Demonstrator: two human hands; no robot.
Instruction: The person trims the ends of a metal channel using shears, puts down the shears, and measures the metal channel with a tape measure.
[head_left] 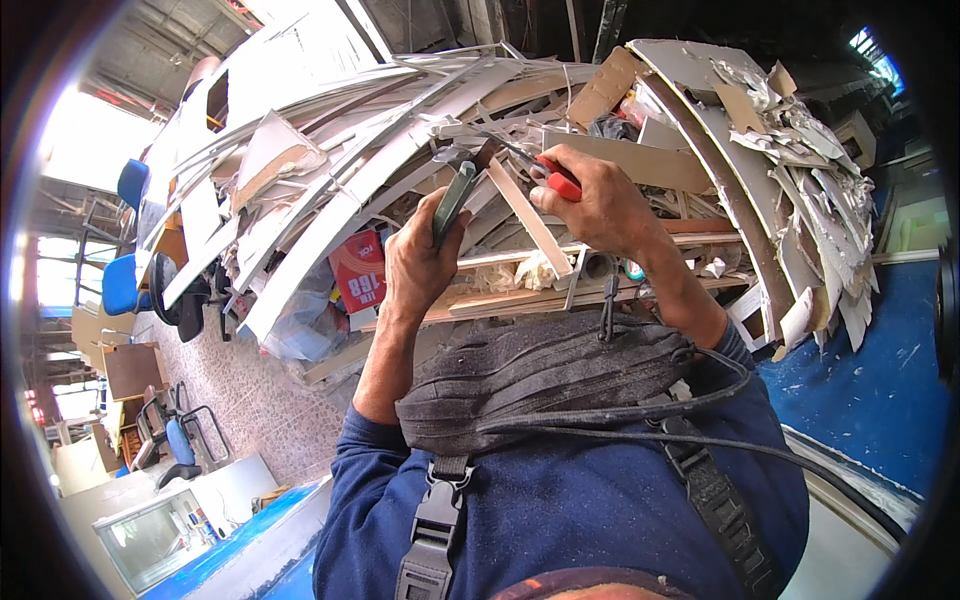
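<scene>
My left hand [418, 262] is closed around a dark green-handled tool [455, 203], held upright with its shiny end over the scrap pile. To its right, my right hand [603, 205] grips a red-handled tool [560, 183]. A thin dark shaft seems to run from it toward the upper left; its exact kind is unclear. The two tools' far ends are close together, but whether they touch is hard to make out. Just below them a pale wooden strip [525, 218] lies slanted among the debris. A red box [358, 272] rests left of my left forearm.
Long white panels and strips [330, 205] heap up on the left. A curved stack of broken white boards [800, 190] leans at the right, beside a blue floor [850, 400]. Blue chairs [122, 285] stand far left. A black bag [540, 375] and cable [800, 460] hang against my chest.
</scene>
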